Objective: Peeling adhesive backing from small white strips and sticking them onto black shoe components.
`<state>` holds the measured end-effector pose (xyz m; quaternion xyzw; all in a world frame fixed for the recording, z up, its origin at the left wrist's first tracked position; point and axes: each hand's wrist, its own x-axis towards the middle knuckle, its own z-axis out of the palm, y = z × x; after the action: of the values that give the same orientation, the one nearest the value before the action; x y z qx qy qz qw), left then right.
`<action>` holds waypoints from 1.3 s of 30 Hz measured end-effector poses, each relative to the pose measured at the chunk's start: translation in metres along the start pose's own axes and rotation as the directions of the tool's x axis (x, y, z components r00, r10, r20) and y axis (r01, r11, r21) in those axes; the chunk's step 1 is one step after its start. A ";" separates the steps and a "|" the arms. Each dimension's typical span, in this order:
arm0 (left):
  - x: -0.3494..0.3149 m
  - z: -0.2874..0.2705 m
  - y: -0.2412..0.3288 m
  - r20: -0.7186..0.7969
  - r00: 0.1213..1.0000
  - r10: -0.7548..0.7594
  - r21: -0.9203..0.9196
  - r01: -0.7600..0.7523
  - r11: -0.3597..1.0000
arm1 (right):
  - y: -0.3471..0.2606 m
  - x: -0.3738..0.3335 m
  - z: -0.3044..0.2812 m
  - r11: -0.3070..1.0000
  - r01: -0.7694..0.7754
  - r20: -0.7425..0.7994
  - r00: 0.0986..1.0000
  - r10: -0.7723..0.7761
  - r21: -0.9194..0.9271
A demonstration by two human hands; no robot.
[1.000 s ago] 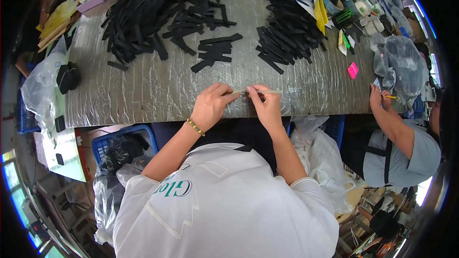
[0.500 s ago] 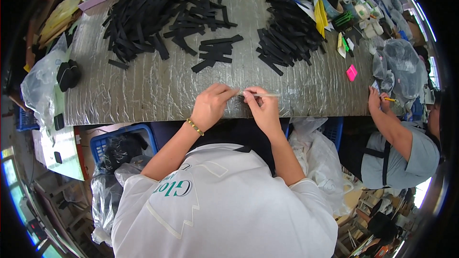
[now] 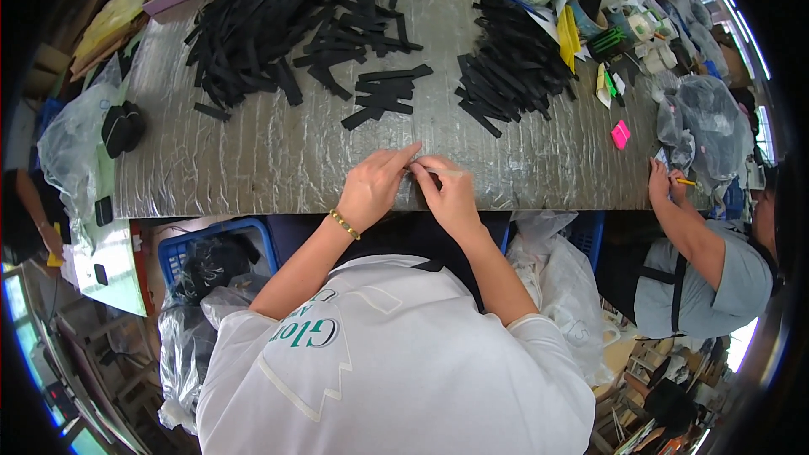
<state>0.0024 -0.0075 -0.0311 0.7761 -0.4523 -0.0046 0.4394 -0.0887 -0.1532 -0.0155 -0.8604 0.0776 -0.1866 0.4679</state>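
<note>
Over the near edge of the table (image 3: 278,152), my two hands meet at the fingertips. My right hand (image 3: 448,198) is closed round a thin, pale, slender rod (image 3: 453,173), which lies across its fingers. My left hand (image 3: 375,184) presses thumb and fingers together just beside the right fingertips, its index finger reaching forward. Whatever the left fingers pinch is too small and hidden to name. Ahead of my hands lies a small group of black fabric strips (image 3: 386,88), touched by neither hand.
Larger heaps of black strips lie far left (image 3: 244,34) and right (image 3: 514,55). A pink block (image 3: 620,135) and a cluttered tool area stand to the right. Beside it a co-worker (image 3: 704,270) holds something yellow. A blue basket (image 3: 173,257) with plastic bags sits below left.
My right hand has moved left, closer to my left hand, and the rod shows less beyond its fingers. My left index finger now stretches further forward. Another person's arm has appeared at the far left.
</note>
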 end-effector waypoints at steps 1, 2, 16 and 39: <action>-0.001 0.000 -0.001 -0.003 1.000 -0.004 -0.007 0.004 1.000 | -0.001 0.000 -0.002 0.997 0.044 0.024 0.999 -0.043 -0.064; -0.001 0.000 -0.002 -0.005 1.000 -0.002 -0.004 0.002 1.000 | -0.001 0.000 -0.004 0.988 0.090 0.049 0.995 -0.085 -0.127; -0.003 -0.013 -0.007 -0.056 0.998 -0.004 -0.128 -0.003 0.992 | 0.017 0.011 -0.028 0.980 0.131 0.165 0.981 -0.105 -0.151; -0.015 -0.028 -0.010 -0.093 0.984 -0.150 0.219 0.167 0.961 | 0.042 0.084 0.015 0.969 0.051 0.060 0.997 -0.038 -0.241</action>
<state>0.0122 0.0242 -0.0269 0.8544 -0.3693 0.0412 0.3632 -0.0042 -0.1906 -0.0376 -0.9174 0.0675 -0.1622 0.3570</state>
